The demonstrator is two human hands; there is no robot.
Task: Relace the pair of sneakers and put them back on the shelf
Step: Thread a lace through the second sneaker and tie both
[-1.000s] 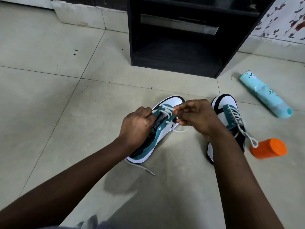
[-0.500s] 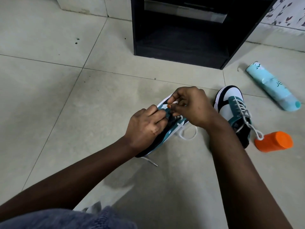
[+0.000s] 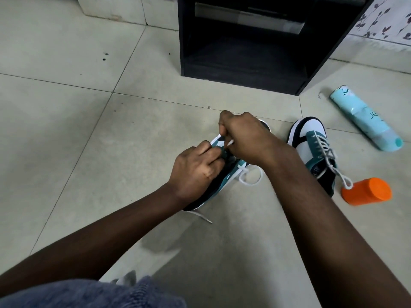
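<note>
Head view, tiled floor [image 3: 66,134], black shelf [image 3: 244,58], patterned wall [image 3: 387,16]

Teal-white sneakers [image 3: 311,147], orange cap [image 3: 367,192]

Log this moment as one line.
left hand grips near sneaker | right hand pinches lace tip | second sneaker laced | shelf waiting

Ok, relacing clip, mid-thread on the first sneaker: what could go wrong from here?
1. The right hand pinches only the white lace tip; it could slip before it is through an eyelet.
2. A slack lace loop lies under the right forearm and may snag.
3. The second sneaker has its lace end touching the orange cap; lifting the shoe might drag or roll the cap.
</note>
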